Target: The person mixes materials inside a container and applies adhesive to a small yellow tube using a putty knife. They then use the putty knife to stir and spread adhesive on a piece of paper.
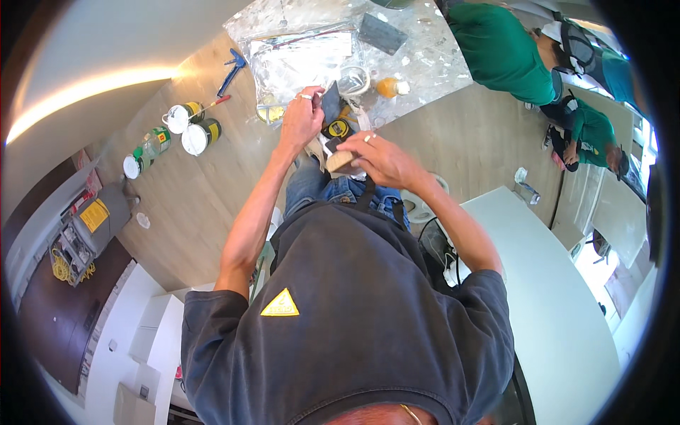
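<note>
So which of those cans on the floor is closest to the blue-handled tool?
The white-topped can with the handle, upper of the touching pair; the red-tipped end of the blue-handled tool almost reaches it. The other can lies below.

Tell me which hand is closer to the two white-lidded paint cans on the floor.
Left. The left hand is raised just right of the paint cans, holding a dark sheet; the right hand is farther right.
</note>
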